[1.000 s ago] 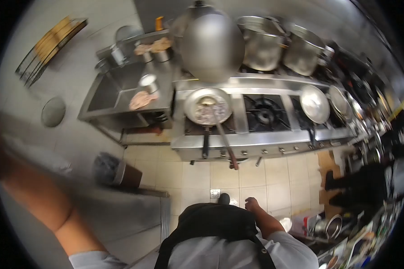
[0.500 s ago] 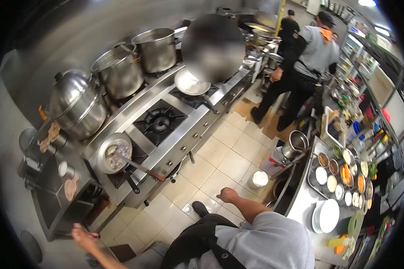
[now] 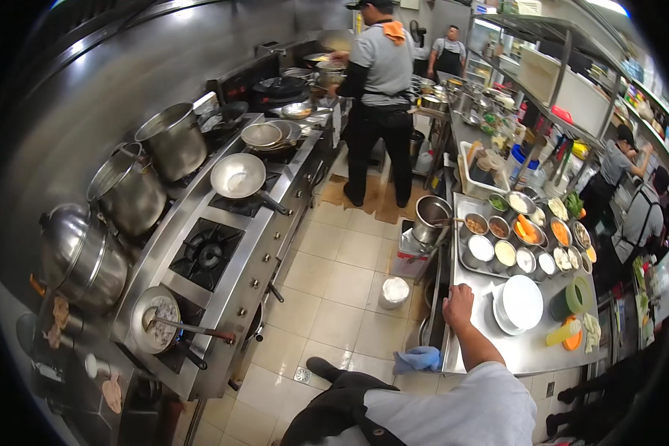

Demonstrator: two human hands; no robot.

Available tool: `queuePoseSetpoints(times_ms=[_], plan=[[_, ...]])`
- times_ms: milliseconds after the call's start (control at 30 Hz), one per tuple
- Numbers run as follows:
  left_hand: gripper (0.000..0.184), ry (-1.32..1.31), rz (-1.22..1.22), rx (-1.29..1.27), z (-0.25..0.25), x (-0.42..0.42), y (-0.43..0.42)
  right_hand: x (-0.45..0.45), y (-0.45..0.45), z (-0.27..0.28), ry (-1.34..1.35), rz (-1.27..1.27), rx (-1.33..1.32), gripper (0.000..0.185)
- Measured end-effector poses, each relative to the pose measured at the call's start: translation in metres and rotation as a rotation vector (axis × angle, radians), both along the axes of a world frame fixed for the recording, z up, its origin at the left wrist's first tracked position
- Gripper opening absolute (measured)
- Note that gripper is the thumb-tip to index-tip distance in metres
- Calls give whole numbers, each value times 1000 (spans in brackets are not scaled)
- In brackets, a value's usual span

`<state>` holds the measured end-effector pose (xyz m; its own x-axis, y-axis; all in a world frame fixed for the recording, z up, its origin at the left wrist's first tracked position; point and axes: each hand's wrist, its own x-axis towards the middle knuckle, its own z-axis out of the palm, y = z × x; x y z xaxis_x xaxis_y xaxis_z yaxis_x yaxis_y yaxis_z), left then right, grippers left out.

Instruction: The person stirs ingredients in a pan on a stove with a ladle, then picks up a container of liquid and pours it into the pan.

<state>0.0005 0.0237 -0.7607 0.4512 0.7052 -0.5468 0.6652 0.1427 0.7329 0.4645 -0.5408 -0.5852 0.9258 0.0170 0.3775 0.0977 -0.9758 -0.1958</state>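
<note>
My right hand rests at the near left edge of the steel worktable, its fingers curled toward the edge; whether anything is under them is hidden. To its right are stacked white plates. Beyond it stands a tray of small metal containers with sauces and cut vegetables. A blue cloth hangs below the table's corner. My left hand is out of view. At the lower left, a frying pan with chopped food sits over a blue flame, a wooden-handled ladle lying in it.
Large pots line the stove's back. An empty pan sits beyond a bare burner. A co-worker stands at the stove's far end; others are farther back and right. A white tub is on the floor.
The view has swung right toward the worktable. My right hand has moved from above the floor to the table's edge. My left hand has left the view.
</note>
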Motion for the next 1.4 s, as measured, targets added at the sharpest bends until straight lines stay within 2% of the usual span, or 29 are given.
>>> queuePoseSetpoints(times_ms=[67,200,333,367,400,467,533,633,733,833,933,1033,1133,1233,1333,1400], plan=[[26,-20,-128,-25,11,10,-8,-12,1,-3,-107,-12,56,37],[27,-64,-385,-54,65,56,-24,-15,12,11,-79,-99,85,43],[31,-108,-602,-90,148,112,-59,-12,12,8,-79,-113,73,45],[26,-235,-595,-68,175,135,-72,-12,13,11,-67,-120,73,45],[22,-363,-589,-48,228,170,-89,-11,14,12,-55,-129,71,46],[28,-733,-777,-112,345,208,-113,-6,14,7,-66,-129,61,45],[31,-1059,-1086,-241,411,230,-117,2,12,1,-78,-130,41,44],[24,-1408,-1184,-141,486,253,-163,12,14,-1,-81,-107,58,43],[39,-1428,-1684,-272,507,293,-158,24,15,-5,-15,-136,66,43],[41,-1438,-1654,-461,489,315,-161,24,21,6,3,-165,56,43],[35,-1453,-1688,-598,478,343,-167,24,19,6,-10,-168,89,43],[32,-1365,-1889,-621,487,377,-171,25,17,5,19,-193,84,44],[32,-1262,-1851,-681,483,394,-187,26,16,5,50,-216,83,45],[33,-1269,-2061,-577,493,413,-200,25,14,6,28,-204,106,46],[31,-1408,-1982,-616,489,422,-209,24,14,12,60,-213,123,43],[30,-1446,-2020,-620,490,429,-215,24,14,9,33,-216,141,42]])
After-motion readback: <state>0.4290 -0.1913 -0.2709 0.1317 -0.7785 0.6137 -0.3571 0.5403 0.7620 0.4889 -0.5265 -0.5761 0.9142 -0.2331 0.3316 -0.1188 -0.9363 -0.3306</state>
